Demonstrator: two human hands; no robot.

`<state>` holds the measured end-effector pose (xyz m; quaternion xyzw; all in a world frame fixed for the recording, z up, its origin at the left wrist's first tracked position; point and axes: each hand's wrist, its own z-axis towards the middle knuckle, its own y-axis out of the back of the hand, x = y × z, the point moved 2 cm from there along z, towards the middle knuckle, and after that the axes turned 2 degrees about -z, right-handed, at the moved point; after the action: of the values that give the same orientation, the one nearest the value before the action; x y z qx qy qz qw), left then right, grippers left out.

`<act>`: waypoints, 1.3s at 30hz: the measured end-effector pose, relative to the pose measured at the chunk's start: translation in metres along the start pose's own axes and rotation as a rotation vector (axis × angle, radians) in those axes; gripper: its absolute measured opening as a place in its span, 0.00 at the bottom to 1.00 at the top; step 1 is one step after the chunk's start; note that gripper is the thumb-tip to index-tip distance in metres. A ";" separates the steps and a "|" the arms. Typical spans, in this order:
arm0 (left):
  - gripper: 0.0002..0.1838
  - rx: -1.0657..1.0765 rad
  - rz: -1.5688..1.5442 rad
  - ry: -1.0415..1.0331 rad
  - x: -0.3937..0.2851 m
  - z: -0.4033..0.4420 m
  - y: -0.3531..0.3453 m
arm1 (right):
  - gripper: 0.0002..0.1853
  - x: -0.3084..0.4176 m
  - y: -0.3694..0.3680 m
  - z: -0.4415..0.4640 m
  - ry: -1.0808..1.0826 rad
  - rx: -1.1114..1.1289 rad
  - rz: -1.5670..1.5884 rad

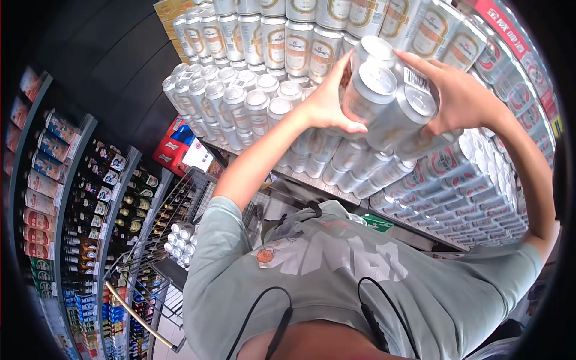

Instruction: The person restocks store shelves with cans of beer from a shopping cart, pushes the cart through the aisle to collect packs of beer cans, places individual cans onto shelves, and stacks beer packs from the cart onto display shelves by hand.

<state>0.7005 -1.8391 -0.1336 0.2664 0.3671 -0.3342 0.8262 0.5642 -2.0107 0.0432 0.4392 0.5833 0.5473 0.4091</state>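
Observation:
Between my two hands is a pack of beer cans (373, 99), silver and white, with shiny film and a barcode at its top. My left hand (327, 105) grips the pack's left side, thumb in front and fingers partly hidden behind the cans. On the opposite side my right hand (465, 96) is wrapped around it, fingers over the top edge and thumb lower down. The pack tilts toward me, lids facing up. Right behind it rise stacked beer cans (297, 48) with orange and gold labels. Whether the pack touches the cans below it I cannot tell.
A lower tier of cans (234, 102) stands at the left, and cans with red logos (450, 180) fill the right. A wire shopping cart (141, 276) holding more silver cans (180, 243) is at my left. Bottle shelves (90, 222) line the far left.

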 end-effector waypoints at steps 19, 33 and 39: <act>0.77 0.055 0.107 0.131 0.025 0.014 -0.033 | 0.56 -0.054 -0.040 -0.013 0.013 -0.115 0.071; 0.67 -0.090 -0.095 0.193 0.037 -0.011 -0.045 | 0.57 -0.067 -0.053 -0.016 0.001 -0.062 0.236; 0.48 -0.189 0.409 0.083 -0.006 -0.086 -0.059 | 0.55 -0.053 -0.054 -0.023 -0.040 -0.096 0.248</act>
<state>0.6159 -1.8153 -0.1913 0.2700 0.3688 -0.1127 0.8823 0.5536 -2.0692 -0.0091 0.4986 0.4894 0.6122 0.3703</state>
